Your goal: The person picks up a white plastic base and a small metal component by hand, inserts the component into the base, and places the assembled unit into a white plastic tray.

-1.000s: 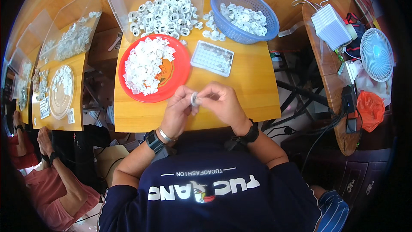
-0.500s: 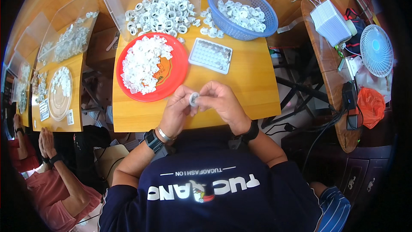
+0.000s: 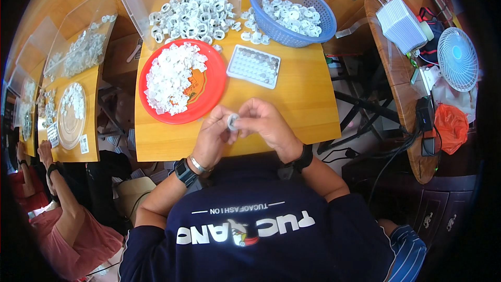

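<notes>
We pinch a small round part (image 3: 233,121) between our left hand (image 3: 213,128) and right hand (image 3: 269,128).
The part is near the red plate (image 3: 218,81), on its right and closer to us. White pieces (image 3: 172,78) cover much of the plate; a tray (image 3: 243,68) lies right of it, a blue basket (image 3: 287,36) farther right, a pile of white parts (image 3: 195,13) behind it.

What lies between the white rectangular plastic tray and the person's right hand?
The head view shows a bare stretch of yellow wooden tabletop between the tray and the right hand.
</notes>
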Action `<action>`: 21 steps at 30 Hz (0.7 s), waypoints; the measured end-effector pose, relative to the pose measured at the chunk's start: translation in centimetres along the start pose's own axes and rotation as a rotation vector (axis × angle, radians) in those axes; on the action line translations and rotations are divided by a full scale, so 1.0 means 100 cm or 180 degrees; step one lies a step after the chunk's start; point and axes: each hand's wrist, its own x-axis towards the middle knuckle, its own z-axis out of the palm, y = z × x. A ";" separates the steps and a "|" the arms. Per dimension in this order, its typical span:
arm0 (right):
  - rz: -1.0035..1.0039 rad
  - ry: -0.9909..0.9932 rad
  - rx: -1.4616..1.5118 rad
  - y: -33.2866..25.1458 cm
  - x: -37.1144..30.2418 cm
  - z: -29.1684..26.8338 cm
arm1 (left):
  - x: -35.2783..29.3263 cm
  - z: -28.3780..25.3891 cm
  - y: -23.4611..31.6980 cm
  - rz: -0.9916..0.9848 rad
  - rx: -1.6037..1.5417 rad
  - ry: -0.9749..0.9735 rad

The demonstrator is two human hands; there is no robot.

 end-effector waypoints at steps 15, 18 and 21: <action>-0.0377 -0.0030 -0.0165 0.004 0.003 -0.001 | 0.005 0.007 0.003 0.0004 -0.0032 0.0147; -0.0151 0.0162 0.0189 0.005 0.006 -0.003 | 0.008 0.005 0.002 -0.0043 -0.0324 0.0250; -0.0138 0.0078 0.0308 0.002 0.005 -0.001 | 0.009 -0.007 -0.001 0.0006 -0.0399 0.0062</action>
